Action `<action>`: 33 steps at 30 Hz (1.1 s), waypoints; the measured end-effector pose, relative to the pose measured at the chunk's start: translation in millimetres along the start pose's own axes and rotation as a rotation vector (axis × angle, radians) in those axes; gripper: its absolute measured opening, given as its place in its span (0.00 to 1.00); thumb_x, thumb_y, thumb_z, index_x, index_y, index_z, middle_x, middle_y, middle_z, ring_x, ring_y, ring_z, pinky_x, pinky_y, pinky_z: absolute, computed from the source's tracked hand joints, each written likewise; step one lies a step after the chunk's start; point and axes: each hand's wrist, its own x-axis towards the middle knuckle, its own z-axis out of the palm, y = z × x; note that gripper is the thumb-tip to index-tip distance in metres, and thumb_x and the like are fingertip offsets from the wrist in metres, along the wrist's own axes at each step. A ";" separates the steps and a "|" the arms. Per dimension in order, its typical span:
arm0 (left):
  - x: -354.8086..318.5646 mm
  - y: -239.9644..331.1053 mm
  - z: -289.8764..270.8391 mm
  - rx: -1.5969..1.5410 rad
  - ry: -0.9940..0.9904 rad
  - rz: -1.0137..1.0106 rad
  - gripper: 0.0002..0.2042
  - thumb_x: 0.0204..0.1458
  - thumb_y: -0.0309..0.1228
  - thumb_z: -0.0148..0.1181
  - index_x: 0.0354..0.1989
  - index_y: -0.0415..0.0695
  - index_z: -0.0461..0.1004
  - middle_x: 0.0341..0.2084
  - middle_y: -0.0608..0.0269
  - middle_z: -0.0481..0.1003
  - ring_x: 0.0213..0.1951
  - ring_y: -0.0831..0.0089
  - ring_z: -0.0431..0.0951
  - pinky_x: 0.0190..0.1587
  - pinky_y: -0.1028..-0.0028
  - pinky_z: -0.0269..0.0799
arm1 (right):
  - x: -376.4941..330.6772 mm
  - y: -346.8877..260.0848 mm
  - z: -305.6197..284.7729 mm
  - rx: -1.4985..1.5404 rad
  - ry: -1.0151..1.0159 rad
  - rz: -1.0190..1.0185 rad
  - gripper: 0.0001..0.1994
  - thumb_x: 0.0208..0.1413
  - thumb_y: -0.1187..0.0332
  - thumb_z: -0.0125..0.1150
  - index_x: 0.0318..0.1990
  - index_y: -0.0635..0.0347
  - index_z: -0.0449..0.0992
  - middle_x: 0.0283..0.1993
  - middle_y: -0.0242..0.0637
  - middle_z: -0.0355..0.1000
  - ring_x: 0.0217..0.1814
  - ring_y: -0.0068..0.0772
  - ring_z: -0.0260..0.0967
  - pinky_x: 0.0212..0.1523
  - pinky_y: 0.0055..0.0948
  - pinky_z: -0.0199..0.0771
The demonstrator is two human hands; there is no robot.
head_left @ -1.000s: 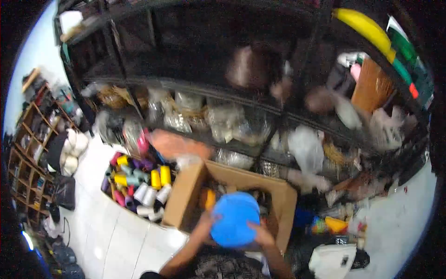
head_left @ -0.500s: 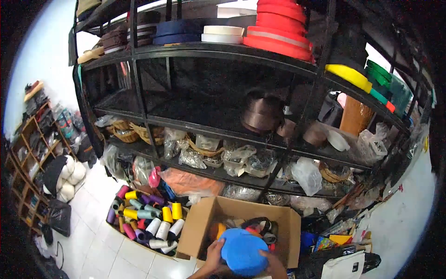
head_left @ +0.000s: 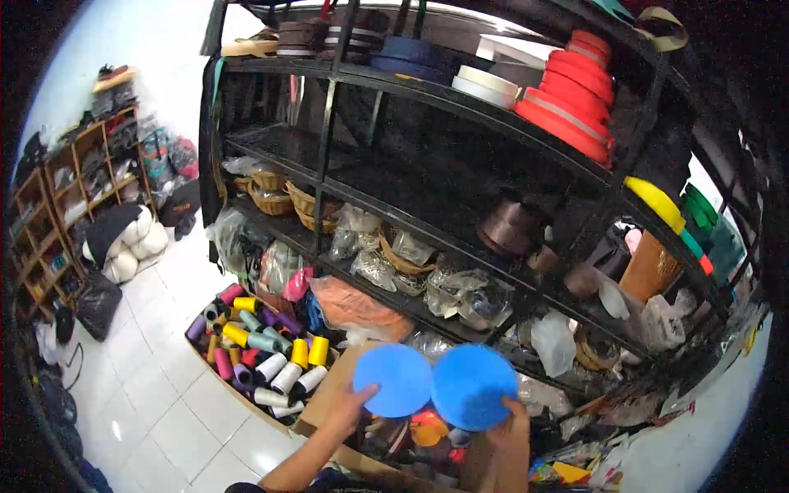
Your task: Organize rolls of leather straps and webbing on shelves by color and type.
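Two flat, round blue webbing rolls are held up side by side over an open cardboard box. My left hand point(head_left: 355, 404) grips the left blue roll point(head_left: 394, 378) at its lower left edge, thumb on its face. The right blue roll point(head_left: 472, 382) is in my right hand point(head_left: 513, 427), pinched at its lower right edge. The rolls' inner edges nearly meet. Below them, the cardboard box point(head_left: 333, 386) holds a jumble of items, among them an orange roll point(head_left: 428, 429); the rolls and my forearms hide part of it.
Left of the box stands a carton of coloured thread cones point(head_left: 271, 366) on white floor tiles point(head_left: 173, 403). Behind rises a black metal shelf point(head_left: 460, 107) with red webbing rolls point(head_left: 567, 107), wicker baskets point(head_left: 271, 197) and plastic bags. Piled goods lie at the lower right.
One overlapping blue shape between my hands is now two separate rolls, one per hand, raised higher above the box. The view has turned, so the shelf sits further right.
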 end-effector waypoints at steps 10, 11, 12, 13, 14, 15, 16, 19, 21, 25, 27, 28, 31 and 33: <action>18.5 107.1 22.5 0.207 0.017 0.457 0.24 0.44 0.26 0.63 0.50 0.34 0.64 0.40 0.59 0.72 0.40 0.73 0.73 0.45 0.74 0.69 | 38.1 -131.4 232.3 -0.592 -0.378 -1.028 0.25 0.47 0.74 0.59 0.53 0.71 0.60 0.50 0.44 0.65 0.51 0.35 0.64 0.54 0.33 0.59; 22.2 124.2 28.1 0.196 0.020 0.515 0.24 0.44 0.26 0.63 0.50 0.34 0.64 0.40 0.58 0.72 0.40 0.74 0.73 0.45 0.74 0.69 | 46.3 -140.9 253.0 -0.752 -0.366 -1.150 0.24 0.47 0.73 0.59 0.52 0.72 0.61 0.49 0.43 0.66 0.50 0.34 0.64 0.54 0.31 0.60; 28.3 138.1 26.9 0.226 0.022 0.568 0.25 0.43 0.26 0.63 0.51 0.34 0.63 0.40 0.58 0.72 0.40 0.73 0.73 0.45 0.74 0.69 | 52.2 -144.8 279.3 -0.823 -0.374 -1.246 0.23 0.47 0.73 0.60 0.51 0.70 0.63 0.47 0.44 0.68 0.48 0.34 0.66 0.52 0.30 0.61; 33.1 150.7 25.3 0.253 0.017 0.621 0.25 0.43 0.27 0.63 0.51 0.34 0.63 0.40 0.58 0.72 0.40 0.73 0.73 0.45 0.74 0.69 | 54.5 -150.1 305.1 -0.897 -0.376 -1.348 0.21 0.47 0.72 0.60 0.50 0.68 0.65 0.45 0.45 0.70 0.46 0.35 0.68 0.50 0.29 0.63; 40.8 160.7 21.6 0.265 0.027 0.653 0.25 0.43 0.27 0.63 0.51 0.34 0.63 0.39 0.58 0.72 0.40 0.73 0.73 0.44 0.74 0.69 | 63.4 -156.5 324.4 -1.068 -0.368 -1.523 0.20 0.48 0.72 0.60 0.50 0.65 0.66 0.43 0.45 0.71 0.44 0.36 0.70 0.47 0.29 0.65; 40.7 175.2 28.6 0.260 0.024 0.643 0.25 0.43 0.27 0.63 0.50 0.33 0.63 0.38 0.58 0.73 0.40 0.73 0.73 0.44 0.74 0.69 | 73.1 -164.4 342.6 -1.246 -0.351 -1.696 0.20 0.48 0.72 0.59 0.50 0.62 0.67 0.42 0.45 0.72 0.43 0.37 0.71 0.45 0.30 0.67; 48.4 182.8 22.2 0.296 0.030 0.665 0.24 0.43 0.27 0.63 0.50 0.33 0.64 0.38 0.58 0.73 0.39 0.73 0.73 0.44 0.74 0.69 | 82.9 -164.4 365.6 -1.269 -0.355 -1.804 0.19 0.48 0.72 0.59 0.49 0.60 0.68 0.41 0.46 0.72 0.41 0.40 0.72 0.43 0.31 0.68; 69.7 204.1 8.8 0.317 0.021 0.677 0.24 0.43 0.27 0.63 0.49 0.34 0.64 0.38 0.57 0.73 0.39 0.73 0.74 0.44 0.74 0.69 | 126.5 -174.4 429.8 -1.314 -0.455 -1.965 0.18 0.47 0.72 0.58 0.48 0.56 0.69 0.40 0.48 0.72 0.40 0.48 0.71 0.41 0.33 0.69; 79.9 215.1 2.6 0.300 0.010 0.675 0.24 0.43 0.27 0.63 0.49 0.34 0.65 0.38 0.57 0.73 0.39 0.73 0.74 0.44 0.74 0.69 | 157.2 -184.5 465.7 -1.383 -0.397 -2.017 0.18 0.45 0.71 0.59 0.48 0.55 0.70 0.39 0.48 0.72 0.41 0.49 0.70 0.41 0.34 0.69; 101.3 222.3 -16.4 0.251 0.021 0.671 0.23 0.42 0.27 0.64 0.48 0.35 0.65 0.38 0.57 0.73 0.40 0.72 0.74 0.45 0.73 0.68 | 218.3 -193.6 522.4 -1.495 -0.388 -2.103 0.18 0.45 0.70 0.59 0.47 0.48 0.70 0.38 0.47 0.72 0.40 0.49 0.70 0.40 0.39 0.69; 111.0 223.0 -26.3 0.275 0.058 0.612 0.23 0.42 0.26 0.63 0.48 0.34 0.65 0.38 0.58 0.73 0.40 0.72 0.74 0.46 0.73 0.68 | 240.0 -191.5 538.0 -1.607 -0.285 -2.042 0.18 0.46 0.71 0.58 0.47 0.46 0.70 0.37 0.46 0.72 0.41 0.49 0.70 0.41 0.41 0.69; 120.9 219.4 -33.1 0.253 0.046 0.614 0.24 0.42 0.26 0.63 0.49 0.34 0.65 0.39 0.57 0.73 0.40 0.72 0.74 0.46 0.73 0.68 | 249.4 -191.5 542.7 -1.651 -0.247 -2.029 0.17 0.46 0.71 0.57 0.47 0.46 0.70 0.37 0.46 0.72 0.41 0.49 0.69 0.41 0.41 0.69; 132.7 222.2 -44.5 0.175 0.044 0.597 0.24 0.42 0.25 0.63 0.49 0.33 0.65 0.39 0.57 0.73 0.40 0.72 0.74 0.46 0.73 0.68 | 273.0 -185.4 556.3 -1.667 -0.228 -2.039 0.16 0.46 0.72 0.57 0.46 0.48 0.70 0.36 0.46 0.72 0.42 0.50 0.69 0.42 0.42 0.69; 139.0 225.5 -49.7 0.214 0.060 0.583 0.24 0.42 0.25 0.63 0.49 0.33 0.65 0.39 0.57 0.73 0.40 0.72 0.74 0.46 0.73 0.68 | 280.6 -181.9 561.6 -1.653 -0.358 -2.039 0.17 0.47 0.75 0.55 0.47 0.50 0.69 0.40 0.45 0.71 0.45 0.49 0.68 0.44 0.41 0.68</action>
